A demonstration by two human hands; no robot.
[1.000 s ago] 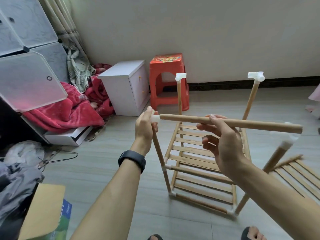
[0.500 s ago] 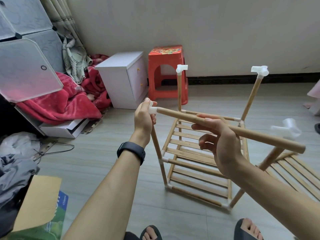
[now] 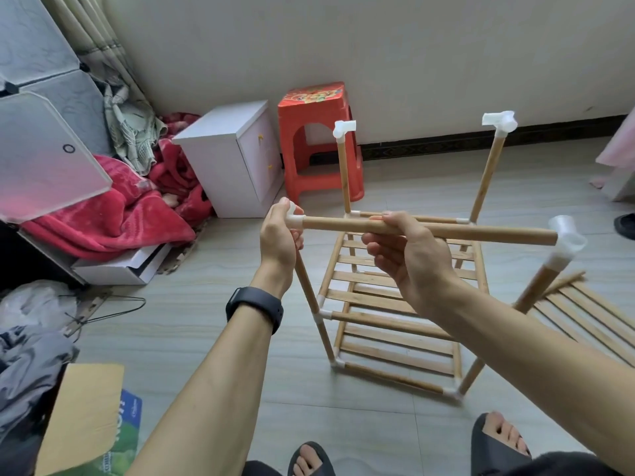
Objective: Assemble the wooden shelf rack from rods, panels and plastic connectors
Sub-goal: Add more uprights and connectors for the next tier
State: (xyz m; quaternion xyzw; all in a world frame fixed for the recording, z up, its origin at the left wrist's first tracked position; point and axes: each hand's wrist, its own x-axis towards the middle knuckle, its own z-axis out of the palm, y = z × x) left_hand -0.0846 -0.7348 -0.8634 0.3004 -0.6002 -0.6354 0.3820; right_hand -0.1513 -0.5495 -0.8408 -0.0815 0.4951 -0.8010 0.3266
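The half-built wooden shelf rack (image 3: pixel 395 304) stands on the floor with two slatted tiers and four upright rods. My left hand (image 3: pixel 278 238) grips the white plastic connector (image 3: pixel 294 219) on top of the near left upright. My right hand (image 3: pixel 409 255) pinches a horizontal wooden rod (image 3: pixel 481 232) between thumb and fingers. The rod's left end sits in that connector. Its right end is level with the connector (image 3: pixel 565 242) on the near right upright, just short of its socket. The two far uprights carry white corner connectors (image 3: pixel 343 128) (image 3: pixel 500 121).
A loose slatted panel (image 3: pixel 591 314) lies on the floor to the right. A red plastic stool (image 3: pixel 318 142) and a white cabinet (image 3: pixel 233 156) stand against the wall behind the rack. Red blankets, bags and a cardboard box lie at the left. My sandalled feet are at the bottom.
The rod's right end has swung up from below the near right connector to level with it. My left hand still holds the left connector. The view has tilted slightly down.
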